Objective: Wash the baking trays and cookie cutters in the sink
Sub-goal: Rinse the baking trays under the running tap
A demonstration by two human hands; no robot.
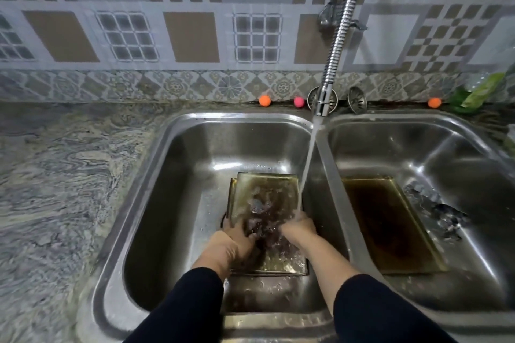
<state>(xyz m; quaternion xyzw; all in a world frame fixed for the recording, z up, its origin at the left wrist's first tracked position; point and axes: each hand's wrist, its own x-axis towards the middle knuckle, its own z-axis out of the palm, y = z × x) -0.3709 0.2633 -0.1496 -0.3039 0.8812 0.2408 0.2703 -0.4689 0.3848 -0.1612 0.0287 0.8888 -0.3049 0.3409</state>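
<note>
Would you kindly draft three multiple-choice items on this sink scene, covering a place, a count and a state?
1. Where does the tray being scrubbed lie?
A. left basin
B. right basin
C. countertop

2. How many small balls sit on the ledge behind the sink?
A. one
B. three
C. five

3. What is the tap doing?
A. shut off
B. dripping
C. running steadily

Answers:
1 A: both the left hand and right hand work on the baking tray in the left basin.
2 B: two orange balls and one pink ball show.
3 C: a full stream falls from the faucet.
</note>
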